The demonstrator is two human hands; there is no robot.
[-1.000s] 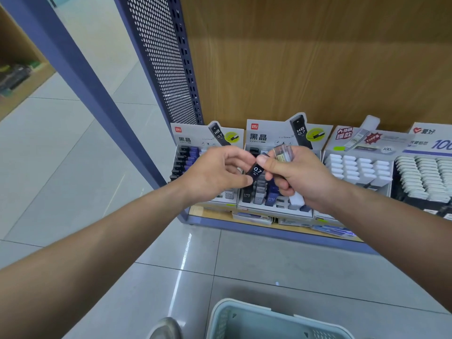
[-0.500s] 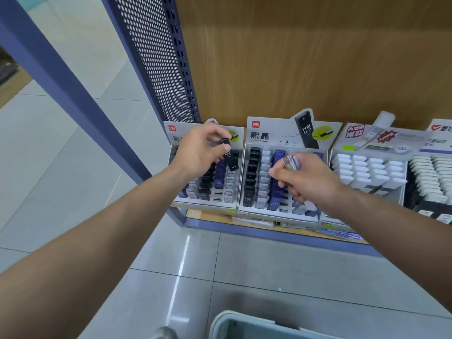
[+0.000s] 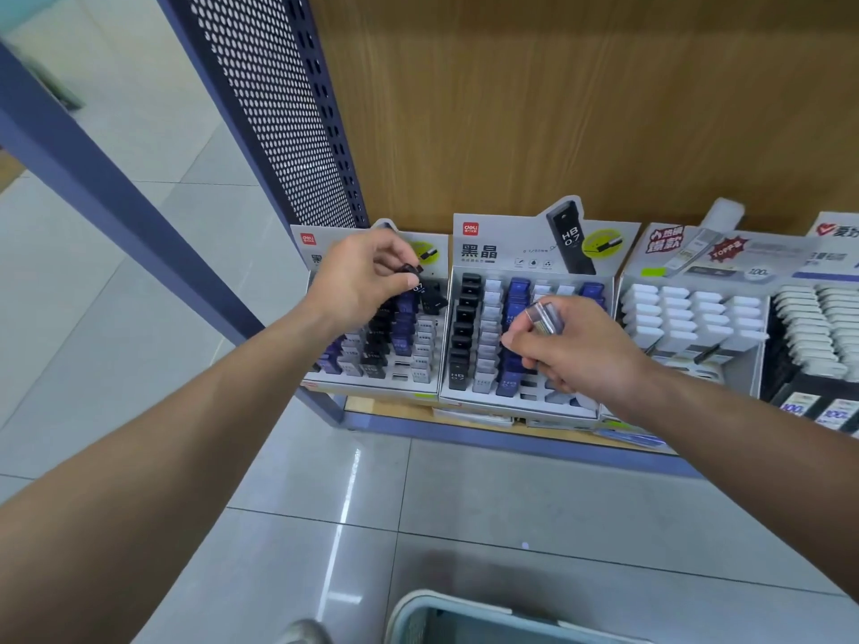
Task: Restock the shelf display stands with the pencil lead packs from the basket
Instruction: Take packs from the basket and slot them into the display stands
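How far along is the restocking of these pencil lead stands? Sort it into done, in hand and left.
Done: the left stand and middle stand are mostly filled. In hand: the left hand pinches a black pack over the left stand; the right hand holds clear packs before the middle stand. Left: empty slots show near both fronts; the basket hides its contents.

Left forearm point(image 3: 186, 434), right forearm point(image 3: 743, 425) bare; left hand point(image 3: 358, 283), right hand point(image 3: 576, 353) bare.
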